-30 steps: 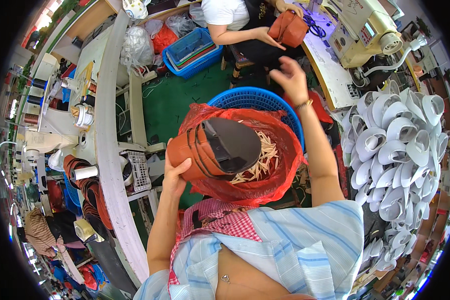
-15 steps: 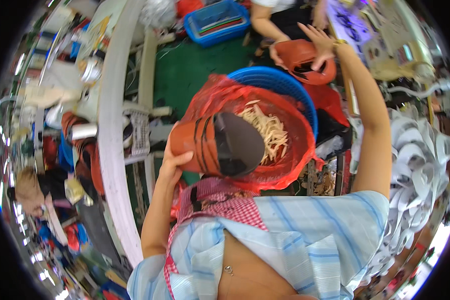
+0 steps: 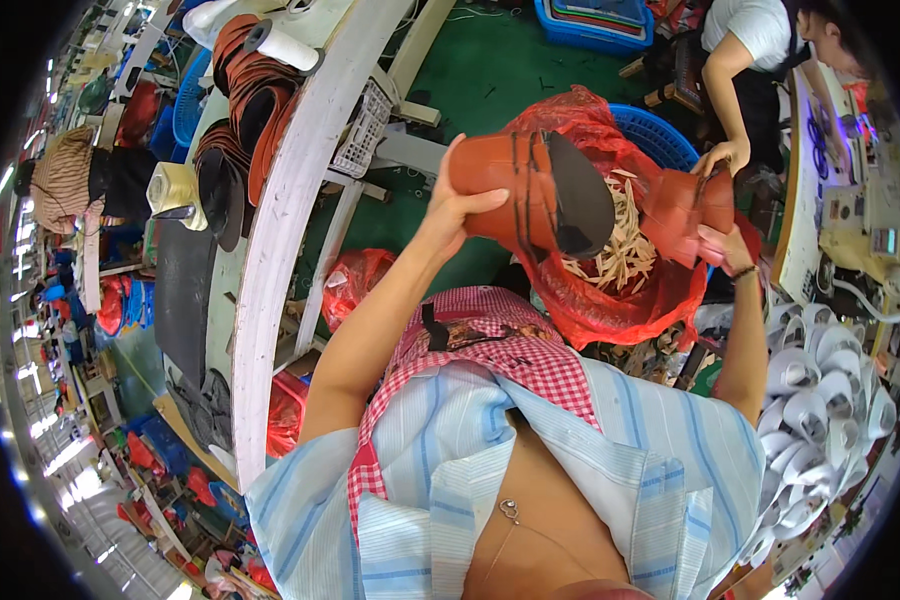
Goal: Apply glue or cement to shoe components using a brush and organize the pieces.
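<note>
Head view shows the left hand [image 3: 457, 215] gripping a stack of brown leather pieces [image 3: 530, 190] over the red bag [image 3: 610, 290] while the right hand [image 3: 722, 245] clasps another brown piece [image 3: 685, 205], so loosely pinched layers could slide into the scraps [image 3: 620, 250].

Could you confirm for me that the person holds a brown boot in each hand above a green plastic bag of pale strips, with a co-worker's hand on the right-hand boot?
Not quite: the plastic bag is red, not green, as the head view shows. The rest stands: the left hand and the right hand each hold a brown boot above the pale strips, and a co-worker's hand rests on the right-hand boot.
</note>
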Demonstrator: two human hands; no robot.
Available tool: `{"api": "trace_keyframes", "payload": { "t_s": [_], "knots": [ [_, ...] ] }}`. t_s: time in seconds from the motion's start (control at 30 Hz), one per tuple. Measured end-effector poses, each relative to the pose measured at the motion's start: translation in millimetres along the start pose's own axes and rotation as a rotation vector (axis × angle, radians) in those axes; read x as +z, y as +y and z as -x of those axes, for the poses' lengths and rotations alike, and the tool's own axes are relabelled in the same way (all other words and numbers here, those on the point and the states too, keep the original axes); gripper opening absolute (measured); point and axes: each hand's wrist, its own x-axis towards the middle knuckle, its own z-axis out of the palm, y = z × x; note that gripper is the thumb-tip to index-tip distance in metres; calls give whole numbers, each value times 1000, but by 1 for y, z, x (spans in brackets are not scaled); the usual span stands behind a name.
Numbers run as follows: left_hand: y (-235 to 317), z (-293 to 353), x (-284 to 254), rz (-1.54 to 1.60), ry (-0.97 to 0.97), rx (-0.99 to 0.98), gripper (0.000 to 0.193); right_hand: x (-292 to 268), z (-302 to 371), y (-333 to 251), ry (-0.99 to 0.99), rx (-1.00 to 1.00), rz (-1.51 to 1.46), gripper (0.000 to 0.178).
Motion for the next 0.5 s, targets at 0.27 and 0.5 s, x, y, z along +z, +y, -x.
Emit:
{"api": "trace_keyframes", "payload": {
  "t_s": [0.27, 0.5],
  "knots": [
    [-54, 7, -10, -221, -368, -53, 110, 224, 48, 1, -228, -27, -207, 64],
    [-4, 102, -83, 160, -429, -53, 102, 338, 101, -31, -273, -253, -268, 65]
  ]
}}
